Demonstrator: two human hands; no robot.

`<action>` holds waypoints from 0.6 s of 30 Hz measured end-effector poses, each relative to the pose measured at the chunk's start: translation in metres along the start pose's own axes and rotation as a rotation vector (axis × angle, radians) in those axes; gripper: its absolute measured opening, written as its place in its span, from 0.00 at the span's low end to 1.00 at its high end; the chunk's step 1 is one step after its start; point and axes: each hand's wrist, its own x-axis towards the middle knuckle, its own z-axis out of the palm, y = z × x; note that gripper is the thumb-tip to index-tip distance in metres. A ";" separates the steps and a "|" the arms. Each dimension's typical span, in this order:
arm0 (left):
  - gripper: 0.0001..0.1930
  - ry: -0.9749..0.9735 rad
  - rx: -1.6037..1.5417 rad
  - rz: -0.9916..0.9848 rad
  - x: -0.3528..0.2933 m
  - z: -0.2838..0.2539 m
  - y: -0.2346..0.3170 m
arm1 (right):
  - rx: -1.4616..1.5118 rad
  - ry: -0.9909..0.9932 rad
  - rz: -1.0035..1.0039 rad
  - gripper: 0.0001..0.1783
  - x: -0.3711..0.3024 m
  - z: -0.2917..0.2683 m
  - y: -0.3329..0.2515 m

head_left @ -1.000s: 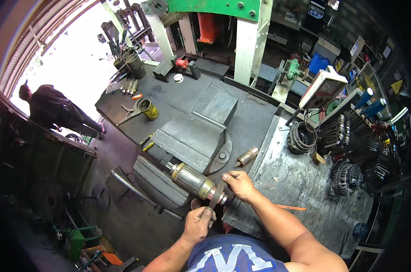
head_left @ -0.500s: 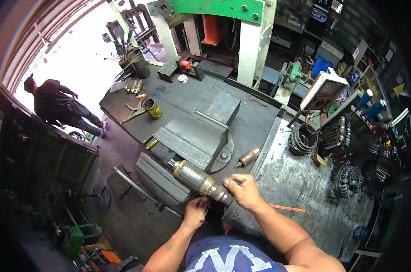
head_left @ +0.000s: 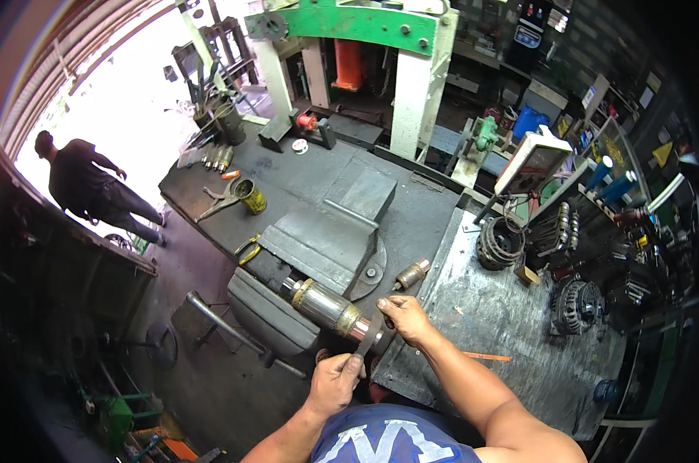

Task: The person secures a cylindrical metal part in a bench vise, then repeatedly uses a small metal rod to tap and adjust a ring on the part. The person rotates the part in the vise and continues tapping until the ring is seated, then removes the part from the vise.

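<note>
A motor armature point(head_left: 324, 305) with a copper commutator point(head_left: 359, 329) lies between the jaws of a big bench vise point(head_left: 311, 243), its commutator end pointing toward me. Over that end runs a dark, narrow strip point(head_left: 372, 333), perhaps abrasive cloth, stretched between my hands. My left hand point(head_left: 335, 383), below the commutator, is closed on the strip's lower end. Pinching the upper end is my right hand point(head_left: 408, 319), above and right of the shaft. A smaller armature point(head_left: 412, 275) rests on the bench beyond my right hand.
Yellow-handled pliers point(head_left: 248, 251), a yellow can point(head_left: 251, 197) and a puller-like tool point(head_left: 216, 203) lie left of the vise. The vise handle point(head_left: 238, 332) sticks out at lower left. Alternator parts point(head_left: 577, 306) stand on the right-hand metal table point(head_left: 511, 332). Another person point(head_left: 95, 185) is at far left.
My left hand has come down, away from the commutator, and the strip now shows taut between both hands. The person at far left has shifted in stride. My view has tilted slightly.
</note>
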 end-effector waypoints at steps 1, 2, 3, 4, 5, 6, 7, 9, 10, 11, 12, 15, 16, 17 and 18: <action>0.25 0.013 0.013 0.016 -0.001 0.002 0.003 | 0.003 0.009 0.011 0.23 0.001 -0.001 0.002; 0.25 0.046 0.036 0.017 -0.002 0.002 0.006 | 0.029 -0.017 -0.004 0.23 0.005 -0.001 0.004; 0.26 0.078 0.049 0.077 -0.003 0.004 0.009 | -0.012 -0.045 -0.029 0.22 0.005 -0.002 0.005; 0.26 0.135 0.135 0.111 -0.004 0.004 0.012 | -0.058 -0.049 -0.087 0.22 0.007 -0.002 0.005; 0.26 0.146 0.191 0.060 -0.006 0.005 0.014 | -0.105 -0.085 -0.146 0.21 0.008 -0.002 0.005; 0.25 0.142 0.225 0.061 -0.006 0.004 0.016 | -0.193 -0.122 -0.168 0.21 0.008 -0.001 0.005; 0.25 0.112 0.146 0.073 -0.006 0.004 0.016 | -0.119 -0.128 -0.003 0.22 0.010 0.000 0.004; 0.24 0.024 -0.056 0.181 -0.004 0.002 0.015 | -0.162 -0.011 -0.106 0.22 0.010 0.004 0.003; 0.24 0.061 -0.011 0.083 -0.001 0.001 0.013 | -0.200 0.072 -0.124 0.22 0.008 0.005 0.003; 0.24 0.069 0.006 0.050 0.000 0.001 0.011 | -0.134 0.087 -0.133 0.23 0.009 0.007 0.004; 0.24 0.077 0.021 0.057 0.003 0.001 0.009 | -0.160 0.037 -0.150 0.23 0.007 0.008 0.004; 0.25 0.154 0.155 -0.051 0.002 0.001 0.006 | -0.177 -0.117 -0.317 0.23 0.009 0.011 0.005; 0.25 0.170 0.165 -0.058 0.001 0.001 0.005 | -0.129 -0.072 -0.284 0.22 0.011 0.011 0.004; 0.25 0.123 0.080 -0.033 0.001 0.001 0.005 | -0.129 -0.064 -0.248 0.22 0.012 0.010 0.004; 0.25 0.103 -0.001 0.022 0.002 0.001 0.005 | -0.165 -0.039 -0.181 0.22 0.013 0.010 0.003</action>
